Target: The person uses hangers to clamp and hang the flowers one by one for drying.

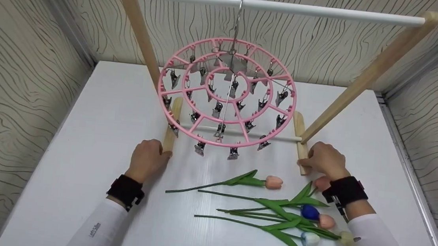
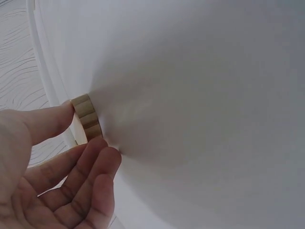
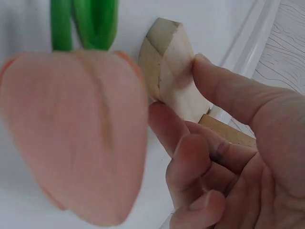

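My left hand (image 1: 147, 158) pinches the near end of the left wooden foot (image 1: 170, 134) of a drying stand between thumb and fingers. In the left wrist view that foot's rounded end (image 2: 86, 114) sits between thumb and fingertips. My right hand (image 1: 327, 159) pinches the right wooden foot (image 1: 299, 125) near its front end, with the other fingers curled beneath. From the stand's white top bar (image 1: 312, 11) hangs a pink round hanger (image 1: 161, 90) with several metal clips. A peach tulip (image 3: 71, 138) looms close before the right wrist camera.
Several artificial tulips lie on the white table (image 1: 91, 175): a peach one (image 1: 273, 182) apart, then blue (image 1: 310, 212), white-blue (image 1: 310, 239) and pale yellow (image 1: 346, 238) heads beside my right forearm. A low white crossbar (image 1: 277, 137) joins the feet. Patterned walls (image 1: 329, 45) stand behind and at the sides.
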A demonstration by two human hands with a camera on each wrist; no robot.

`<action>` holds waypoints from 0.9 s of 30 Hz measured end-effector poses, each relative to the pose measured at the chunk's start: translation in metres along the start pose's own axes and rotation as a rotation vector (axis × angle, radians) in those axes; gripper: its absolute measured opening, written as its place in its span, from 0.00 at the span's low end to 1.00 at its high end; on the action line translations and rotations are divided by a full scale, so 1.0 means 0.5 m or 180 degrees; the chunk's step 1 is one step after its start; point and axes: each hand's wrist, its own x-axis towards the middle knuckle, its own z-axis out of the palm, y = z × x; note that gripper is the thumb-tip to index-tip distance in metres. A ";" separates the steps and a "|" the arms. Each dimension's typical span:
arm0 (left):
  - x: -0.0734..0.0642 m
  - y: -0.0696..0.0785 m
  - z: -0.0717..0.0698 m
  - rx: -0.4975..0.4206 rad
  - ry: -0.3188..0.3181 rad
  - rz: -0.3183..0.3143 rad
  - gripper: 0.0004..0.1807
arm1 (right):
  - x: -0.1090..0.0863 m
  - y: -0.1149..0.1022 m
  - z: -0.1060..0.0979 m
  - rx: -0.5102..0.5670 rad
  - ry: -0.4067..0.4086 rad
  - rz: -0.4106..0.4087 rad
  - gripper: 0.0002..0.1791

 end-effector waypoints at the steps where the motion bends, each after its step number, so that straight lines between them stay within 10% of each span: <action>1: 0.000 0.002 0.001 0.0002 -0.0006 0.0012 0.16 | -0.001 0.002 -0.001 -0.0002 0.0002 -0.0002 0.20; 27: -0.001 0.013 0.007 -0.0205 -0.0185 -0.0111 0.15 | -0.010 0.024 -0.006 0.0098 -0.0045 0.0067 0.20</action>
